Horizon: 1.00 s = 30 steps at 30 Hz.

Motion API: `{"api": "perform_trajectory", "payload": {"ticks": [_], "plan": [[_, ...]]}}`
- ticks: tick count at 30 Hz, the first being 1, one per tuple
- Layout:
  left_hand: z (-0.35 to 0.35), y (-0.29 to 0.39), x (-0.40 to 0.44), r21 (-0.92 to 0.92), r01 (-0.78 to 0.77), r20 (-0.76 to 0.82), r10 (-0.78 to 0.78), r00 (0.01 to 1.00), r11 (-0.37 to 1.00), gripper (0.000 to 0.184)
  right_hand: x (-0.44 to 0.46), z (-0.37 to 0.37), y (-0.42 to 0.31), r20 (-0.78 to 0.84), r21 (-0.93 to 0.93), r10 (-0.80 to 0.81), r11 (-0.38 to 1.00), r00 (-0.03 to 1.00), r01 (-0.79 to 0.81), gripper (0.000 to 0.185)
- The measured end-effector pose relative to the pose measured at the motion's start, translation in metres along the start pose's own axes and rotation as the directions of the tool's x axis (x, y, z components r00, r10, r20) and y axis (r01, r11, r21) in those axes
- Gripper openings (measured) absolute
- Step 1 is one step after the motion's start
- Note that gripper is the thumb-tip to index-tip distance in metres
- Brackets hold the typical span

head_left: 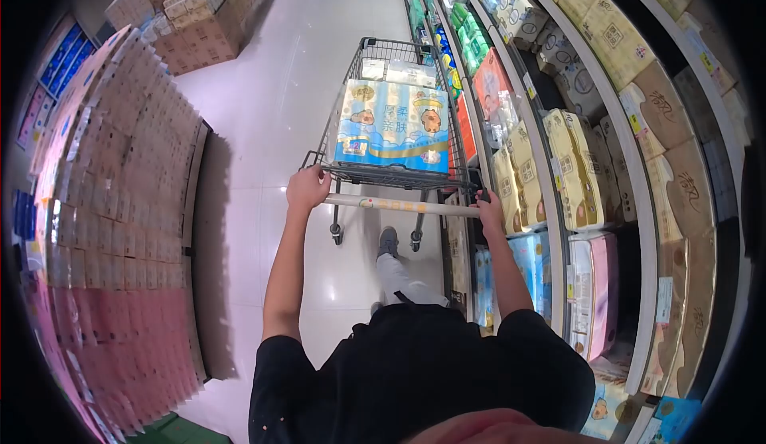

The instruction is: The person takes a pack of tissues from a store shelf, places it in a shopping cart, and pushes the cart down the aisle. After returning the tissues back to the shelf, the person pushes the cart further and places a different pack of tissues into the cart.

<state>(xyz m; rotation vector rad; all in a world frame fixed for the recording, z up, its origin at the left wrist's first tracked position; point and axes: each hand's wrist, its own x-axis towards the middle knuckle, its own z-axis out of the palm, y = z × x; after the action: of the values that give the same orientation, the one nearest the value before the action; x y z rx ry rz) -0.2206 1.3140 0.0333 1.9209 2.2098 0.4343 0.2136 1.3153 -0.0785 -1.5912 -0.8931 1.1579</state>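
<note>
A dark wire shopping cart point(327, 125) stands in front of me, with a pale handle bar point(403, 205) across its near side. My left hand point(308, 188) is closed round the bar's left end, by the cart's corner. At the right end my right hand point(489, 209) grips the bar, its fingers partly hidden. A large blue and cream paper pack point(392, 129) with cartoon bears fills the near part of the basket. Behind it lie smaller white packs point(409, 73).
Shelves point(550, 169) of packaged paper goods run close along the right side. On the left is a tall stack of pink and white packs point(120, 244) on a dark base. Cardboard boxes point(195, 33) stand farther off at left. The pale tiled aisle floor point(279, 69) stretches ahead.
</note>
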Motion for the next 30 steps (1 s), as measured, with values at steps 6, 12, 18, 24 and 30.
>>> {"api": "perform_trajectory", "payload": {"ticks": [6,12,18,24,30], "plan": [[0.001,-0.016,0.064,0.044,-0.042,0.039,0.040,0.998,0.998,0.026,0.038,0.044,-0.026,-0.088,0.080,-0.002,0.997,0.996,0.009,0.023],[-0.001,-0.017,0.129,0.056,-0.034,-0.021,0.036,0.999,0.998,0.024,0.097,0.079,-0.048,-0.124,0.117,0.019,0.993,0.992,-0.004,0.025],[-0.001,-0.017,0.190,0.067,-0.049,-0.067,0.054,0.996,0.997,0.023,0.156,0.103,-0.061,-0.077,0.151,-0.020,0.988,0.997,0.032,0.025],[-0.002,-0.023,0.257,0.044,-0.034,-0.114,0.039,0.993,0.998,0.023,0.214,0.136,-0.088,-0.032,0.151,-0.035,0.988,0.999,0.040,0.028],[-0.005,-0.033,0.325,-0.027,-0.049,-0.151,0.044,0.988,0.998,0.023,0.263,0.168,-0.118,0.001,0.125,-0.025,0.992,1.000,0.025,0.021]]}}
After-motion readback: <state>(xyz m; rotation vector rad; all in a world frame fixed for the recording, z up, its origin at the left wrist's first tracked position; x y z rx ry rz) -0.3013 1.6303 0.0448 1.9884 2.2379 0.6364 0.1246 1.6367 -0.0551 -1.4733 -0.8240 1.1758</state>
